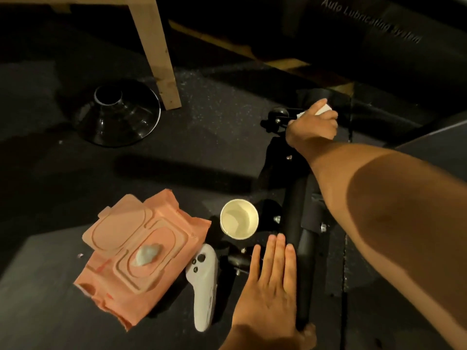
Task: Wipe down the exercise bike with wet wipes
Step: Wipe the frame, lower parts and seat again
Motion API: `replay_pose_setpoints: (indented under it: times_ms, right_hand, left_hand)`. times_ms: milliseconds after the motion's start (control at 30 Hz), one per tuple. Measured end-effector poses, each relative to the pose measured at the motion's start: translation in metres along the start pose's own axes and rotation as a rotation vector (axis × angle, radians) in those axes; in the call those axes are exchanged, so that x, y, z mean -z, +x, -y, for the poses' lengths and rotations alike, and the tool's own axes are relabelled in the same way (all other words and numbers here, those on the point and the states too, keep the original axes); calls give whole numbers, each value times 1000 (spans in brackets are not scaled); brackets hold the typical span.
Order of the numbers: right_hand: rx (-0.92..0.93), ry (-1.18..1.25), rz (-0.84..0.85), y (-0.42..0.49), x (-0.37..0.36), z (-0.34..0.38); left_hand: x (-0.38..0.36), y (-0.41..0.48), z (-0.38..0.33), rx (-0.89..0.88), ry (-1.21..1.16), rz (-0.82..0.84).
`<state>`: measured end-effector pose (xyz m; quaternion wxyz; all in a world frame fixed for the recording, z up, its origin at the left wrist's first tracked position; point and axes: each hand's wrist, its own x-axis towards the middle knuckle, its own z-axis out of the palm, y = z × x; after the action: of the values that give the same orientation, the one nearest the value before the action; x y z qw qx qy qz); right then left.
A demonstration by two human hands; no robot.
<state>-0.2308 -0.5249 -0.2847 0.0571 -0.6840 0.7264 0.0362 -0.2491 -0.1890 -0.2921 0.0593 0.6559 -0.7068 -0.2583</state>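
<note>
— Any writing?
— "Auto Lubricating System", on the dark machine (371,24), top right.
— The hands?
— The left hand (270,281) lies flat, fingers straight, against the exercise bike (300,248). The right hand (313,125) grips a wipe (324,109) at its far end.

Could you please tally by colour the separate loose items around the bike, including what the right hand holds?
White: 3 (paper cup, controller, wipe in the right hand)
Pink: 1 (wipes pack)
Black: 1 (glossy cone)
Total: 5
</note>
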Motion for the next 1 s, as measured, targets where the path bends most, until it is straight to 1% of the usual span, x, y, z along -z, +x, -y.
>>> replay_pose_setpoints:
  times_ms: [67, 133, 200, 233, 300, 400, 500, 567, 600, 667, 700, 800, 900, 1000]
  right_hand:
    - [16, -54, -35, 13, -1, 7]
    - [65, -61, -20, 25, 1, 7]
    - [63, 5, 11, 33, 7, 4]
    - [52, 32, 3, 42, 8, 3]
    - [29, 68, 0, 57, 10, 3]
    - [20, 74, 21, 70, 12, 2]
    - [91, 10, -25, 71, 13, -1]
    - [140, -11, 13, 63, 14, -3]
    - [183, -39, 25, 56, 12, -3]
    - [206, -43, 6, 40, 9, -8]
    - [189, -36, -9, 29, 7, -10]
    - [130, -29, 45, -6, 8, -12]
    - [73, -103, 64, -40, 8, -15]
    - [140, -193, 104, -68, 10, -25]
  left_hand:
    - [-14, 2, 1, 15, -92, -139]
    - [-21, 5, -2, 36, -54, -213]
    - [-25, 8, -4, 46, -3, -302]
    - [-26, 10, -3, 51, -3, -306]
    - [-28, 15, -2, 51, -44, -262]
    - [-30, 24, 7, 51, -63, -239]
    - [-31, 31, 15, 77, -66, -316]
    - [-36, 27, 12, 97, -50, -357]
    - [-33, 25, 10, 99, -40, -353]
    - [-28, 21, 7, 92, -53, -283]
    - [-28, 19, 6, 96, -38, -251]
    - [-25, 12, 7, 84, -62, -200]
    - [-16, 9, 5, 85, -101, -31]
    - [8, 8, 3, 0, 0, 24]
